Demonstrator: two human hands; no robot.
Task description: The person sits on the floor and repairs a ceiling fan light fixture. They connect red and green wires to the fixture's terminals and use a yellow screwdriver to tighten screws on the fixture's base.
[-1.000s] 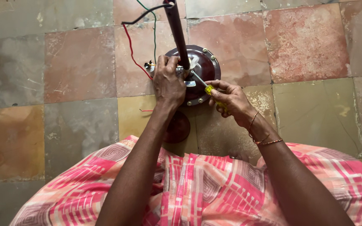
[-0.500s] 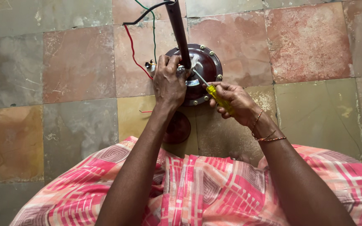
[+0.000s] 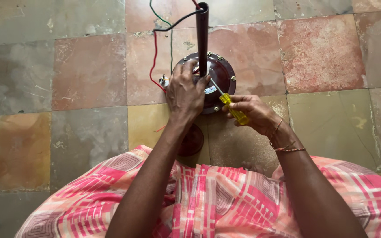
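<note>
A dark brown round fan motor (image 3: 220, 72) lies on the tiled floor, a dark downrod (image 3: 202, 35) rising from its middle toward the camera. My left hand (image 3: 185, 90) rests on top of the motor, fingers against the rod's base. My right hand (image 3: 253, 112) grips a screwdriver with a yellow handle (image 3: 233, 109); its metal shaft slants up-left and its tip touches the motor's top near the rod. Red, green and black wires (image 3: 155, 57) trail from the rod's top and the motor's left side.
A dark brown round cap (image 3: 192, 141) lies on the floor just below my left wrist. Worn stone tiles in red, grey and yellow (image 3: 89, 70) surround the motor. My lap in pink patterned cloth (image 3: 217, 198) fills the bottom of the view.
The view has shifted slightly and the rod looks more upright. My right hand has drawn a little down-right with the screwdriver; its tip stays at the motor top. The left hand stays on the motor.
</note>
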